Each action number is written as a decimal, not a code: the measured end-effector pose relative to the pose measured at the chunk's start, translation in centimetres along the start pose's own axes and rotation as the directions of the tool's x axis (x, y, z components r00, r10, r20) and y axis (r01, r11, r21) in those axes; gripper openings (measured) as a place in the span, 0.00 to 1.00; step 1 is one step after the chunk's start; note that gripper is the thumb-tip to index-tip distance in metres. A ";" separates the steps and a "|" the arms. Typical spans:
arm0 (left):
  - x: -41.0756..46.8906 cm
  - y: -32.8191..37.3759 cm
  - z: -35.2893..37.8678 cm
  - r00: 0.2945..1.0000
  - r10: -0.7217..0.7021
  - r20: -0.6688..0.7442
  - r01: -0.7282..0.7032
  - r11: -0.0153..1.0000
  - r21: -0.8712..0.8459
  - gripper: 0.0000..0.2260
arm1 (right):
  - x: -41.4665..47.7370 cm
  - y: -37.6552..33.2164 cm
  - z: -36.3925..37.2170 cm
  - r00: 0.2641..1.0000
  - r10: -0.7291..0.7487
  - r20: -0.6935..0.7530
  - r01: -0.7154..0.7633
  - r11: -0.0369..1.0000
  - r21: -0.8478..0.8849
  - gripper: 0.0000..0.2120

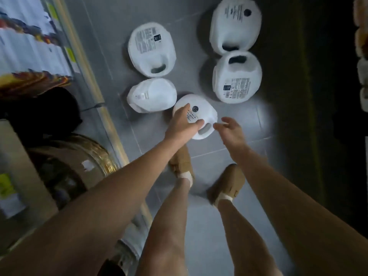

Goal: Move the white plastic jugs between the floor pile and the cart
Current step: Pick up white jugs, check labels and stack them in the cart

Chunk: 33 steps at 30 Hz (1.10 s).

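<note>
Reaching down toward the tiled floor [219, 156], the left hand [182, 125] lies spread on the nearest jug [201, 112] at the near edge of the pile. Its fingers are fairly straight across the side and the thumb sits by the handle hole [206, 129]. The right hand [229, 128] hovers just beside that handle, loosely curled and holding nothing. With only a flat palm on smooth plastic, a lift would likely let the jug slip or roll into the neighbouring jug [152, 94] close by. A hurried grab could miss the handle, and the shoes [227, 182] stand right under a drop.

Smooth plastic jugs [152, 49]; matt floor tiles [247, 116]
</note>
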<state>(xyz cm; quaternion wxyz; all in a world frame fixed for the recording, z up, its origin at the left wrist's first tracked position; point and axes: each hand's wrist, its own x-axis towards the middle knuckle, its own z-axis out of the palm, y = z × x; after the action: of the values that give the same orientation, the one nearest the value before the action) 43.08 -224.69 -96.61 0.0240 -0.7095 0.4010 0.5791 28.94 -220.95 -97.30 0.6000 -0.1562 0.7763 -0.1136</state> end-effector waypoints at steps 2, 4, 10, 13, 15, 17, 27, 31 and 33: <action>4.2 -1.9 1.6 1.000 0.022 0.011 -0.023 0.998 0.060 0.33 | 4.1 1.7 1.5 1.000 0.009 -0.007 -0.009 1.000 -0.015 0.25; 8.2 -3.8 3.1 0.999 0.041 0.012 -0.042 0.990 0.133 0.34 | 8.1 3.4 2.9 1.000 0.016 -0.012 -0.016 1.000 -0.017 0.27; 15.7 -8.9 5.2 0.994 0.100 -0.052 -0.080 0.952 0.294 0.35 | 16.1 7.8 6.2 0.998 0.053 -0.023 -0.053 0.999 -0.007 0.34; 16.7 -10.2 5.9 0.981 0.146 -0.126 -0.107 0.956 0.274 0.37 | 17.5 8.9 7.1 0.999 0.049 -0.001 -0.049 0.996 0.073 0.40; 16.6 -10.6 6.4 0.970 0.153 -0.187 -0.105 0.964 0.246 0.38 | 17.9 9.3 7.0 1.000 0.010 0.002 -0.010 0.991 0.134 0.41; 16.3 -11.0 6.8 0.969 0.119 -0.215 -0.074 0.976 0.206 0.38 | 18.5 10.0 6.3 0.999 -0.043 -0.005 0.043 0.991 0.128 0.38; 17.3 -12.7 7.9 0.998 -0.065 -0.026 0.064 0.997 -0.053 0.47 | 20.4 10.9 2.1 0.976 -0.146 0.164 0.164 0.981 -0.105 0.50; 18.6 -13.3 7.6 0.996 -0.047 0.074 0.056 0.990 -0.132 0.59 | 21.3 11.2 1.7 0.963 -0.180 0.203 0.193 0.980 -0.048 0.43; 19.1 -13.6 7.8 0.997 -0.004 0.076 0.019 0.981 -0.194 0.57 | 21.7 11.3 1.5 0.955 -0.200 0.219 0.210 0.977 -0.025 0.36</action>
<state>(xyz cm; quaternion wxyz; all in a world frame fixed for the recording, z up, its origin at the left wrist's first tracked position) 45.06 -221.93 -121.03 -0.0270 -0.6884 0.3369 0.6417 24.19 -218.68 -121.26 0.6617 -0.2618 0.6887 -0.1388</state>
